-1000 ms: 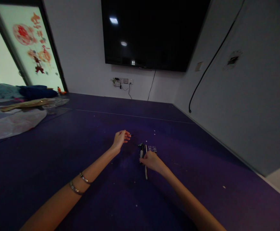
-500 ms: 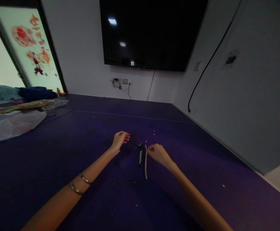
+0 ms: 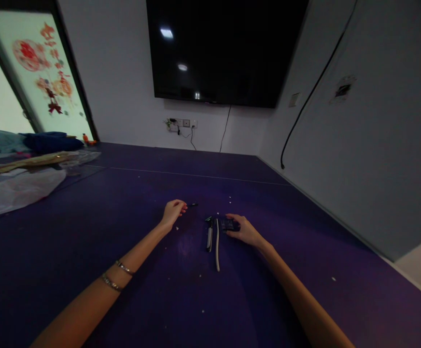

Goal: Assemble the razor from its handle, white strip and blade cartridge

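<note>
My left hand (image 3: 174,212) is closed, its fingertips pinching one end of a small, thin black piece (image 3: 193,205) that points right. My right hand (image 3: 245,231) has thumb and fingers around the edges of a dark, flat, shiny piece (image 3: 228,224) at the purple surface; its kind is unclear. Just left of that piece lies a narrow whitish strip (image 3: 217,249), slightly bent and lengthwise to me. Beside the strip is a slim black-and-white object (image 3: 209,235) with a short crosswise head, like a razor. Neither hand touches these two.
The purple surface (image 3: 131,280) carries scattered white bits. Clear plastic sheeting (image 3: 25,191) and a blue cloth (image 3: 53,141) lie at the far left. A large television (image 3: 225,53) hangs on the wall ahead, and a black cable (image 3: 312,94) dangles at right.
My left hand has shifted slightly left with the black piece. My right hand has moved off the whitish strip to the right and now spans the dark flat piece.
</note>
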A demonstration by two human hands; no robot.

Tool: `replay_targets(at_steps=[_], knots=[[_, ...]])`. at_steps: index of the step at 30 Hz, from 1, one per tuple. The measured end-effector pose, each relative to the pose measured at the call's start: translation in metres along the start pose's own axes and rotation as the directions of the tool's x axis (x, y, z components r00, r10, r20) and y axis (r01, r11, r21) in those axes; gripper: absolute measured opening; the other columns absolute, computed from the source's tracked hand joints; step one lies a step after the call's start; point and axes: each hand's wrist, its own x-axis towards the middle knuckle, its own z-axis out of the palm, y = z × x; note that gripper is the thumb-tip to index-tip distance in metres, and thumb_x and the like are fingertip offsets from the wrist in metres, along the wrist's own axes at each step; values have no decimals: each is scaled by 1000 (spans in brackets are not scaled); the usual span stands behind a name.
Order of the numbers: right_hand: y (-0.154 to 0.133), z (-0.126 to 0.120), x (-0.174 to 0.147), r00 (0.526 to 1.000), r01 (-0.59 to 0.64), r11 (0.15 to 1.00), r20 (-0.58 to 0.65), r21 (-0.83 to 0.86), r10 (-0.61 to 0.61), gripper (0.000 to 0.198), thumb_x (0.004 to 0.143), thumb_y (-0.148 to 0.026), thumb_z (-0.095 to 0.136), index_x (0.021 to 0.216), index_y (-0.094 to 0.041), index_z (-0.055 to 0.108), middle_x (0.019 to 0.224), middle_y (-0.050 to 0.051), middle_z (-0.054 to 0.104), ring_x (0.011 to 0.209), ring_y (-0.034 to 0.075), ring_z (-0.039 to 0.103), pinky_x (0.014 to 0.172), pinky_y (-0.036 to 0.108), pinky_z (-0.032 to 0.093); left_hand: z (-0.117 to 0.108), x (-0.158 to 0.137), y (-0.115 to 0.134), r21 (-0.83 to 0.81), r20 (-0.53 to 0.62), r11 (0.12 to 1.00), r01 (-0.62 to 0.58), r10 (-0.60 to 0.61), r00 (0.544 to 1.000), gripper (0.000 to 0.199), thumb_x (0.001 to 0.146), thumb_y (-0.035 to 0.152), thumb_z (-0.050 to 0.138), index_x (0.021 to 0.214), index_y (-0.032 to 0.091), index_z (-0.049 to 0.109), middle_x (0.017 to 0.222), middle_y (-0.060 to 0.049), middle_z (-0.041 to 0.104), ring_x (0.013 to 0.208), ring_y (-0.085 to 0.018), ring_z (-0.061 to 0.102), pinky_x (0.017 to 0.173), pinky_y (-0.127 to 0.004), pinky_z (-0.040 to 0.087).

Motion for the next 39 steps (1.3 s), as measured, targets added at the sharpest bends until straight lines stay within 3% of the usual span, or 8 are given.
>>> replay_targets(at_steps=[10,20,33,39], knots=[[2,-3,-2,1000,7,996,-19,89,-5,56,61,-26,67,115,-17,54,106,8,60,98,19,55,84,34,42,0,28,-24,341,27,910,-238,244,969,12,69,20,56,74,19,67,79,-5,67,76,-18,60,77,-29,43],[6,-4,-1,1000,-9,990,-20,138,12,53,62,-27,67,113,-19,55,109,9,61,100,21,56,80,34,43,16,44,-33,586,141,749,-309,281,949,15,68,26,63,80,20,70,89,-9,65,92,-25,55,84,-32,38],[5,-7,-1,996,-65,965,-40,256,77,43,66,-29,64,107,-17,59,104,7,64,95,19,57,78,31,43,21,48,-33,617,185,681,-395,362,914,16,74,23,56,76,19,71,87,-10,64,89,-25,55,82,-34,37],[14,-9,5,979,-66,858,-133,509,154,40,62,-31,67,98,-15,62,96,8,66,88,18,60,80,31,45,19,36,-14,524,231,712,-467,409,883,15,76,24,56,78,19,70,81,-5,65,79,-19,58,76,-29,41]])
